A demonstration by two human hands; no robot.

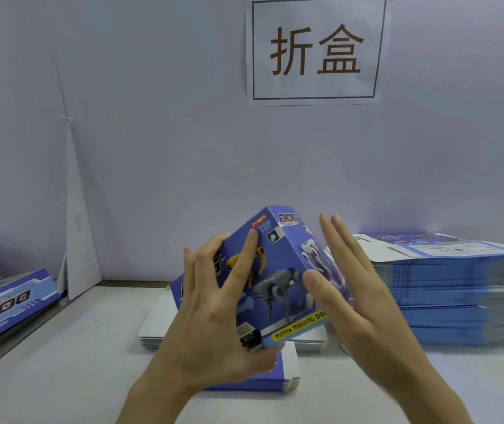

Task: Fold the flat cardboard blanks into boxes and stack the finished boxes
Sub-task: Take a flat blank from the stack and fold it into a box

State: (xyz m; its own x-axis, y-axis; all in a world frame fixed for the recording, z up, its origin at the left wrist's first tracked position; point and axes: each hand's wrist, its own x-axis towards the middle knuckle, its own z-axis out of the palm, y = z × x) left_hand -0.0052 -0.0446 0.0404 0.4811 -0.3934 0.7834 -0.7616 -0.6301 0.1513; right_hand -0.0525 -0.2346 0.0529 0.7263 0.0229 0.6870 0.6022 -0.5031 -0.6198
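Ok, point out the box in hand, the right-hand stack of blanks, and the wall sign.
box (275, 289): head view, grey-dog panel.
stack of blanks (459, 286): head view, blue side edges.
wall sign (316, 48): head view, sheet's middle.

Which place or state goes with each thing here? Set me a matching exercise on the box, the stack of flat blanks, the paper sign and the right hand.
1 box; 2 stack of flat blanks; 3 paper sign; 4 right hand.
A on the wall; B gripped by the left hand; C fingers straight; D on the table, right side.
Pairs: 1-B, 2-D, 3-A, 4-C.
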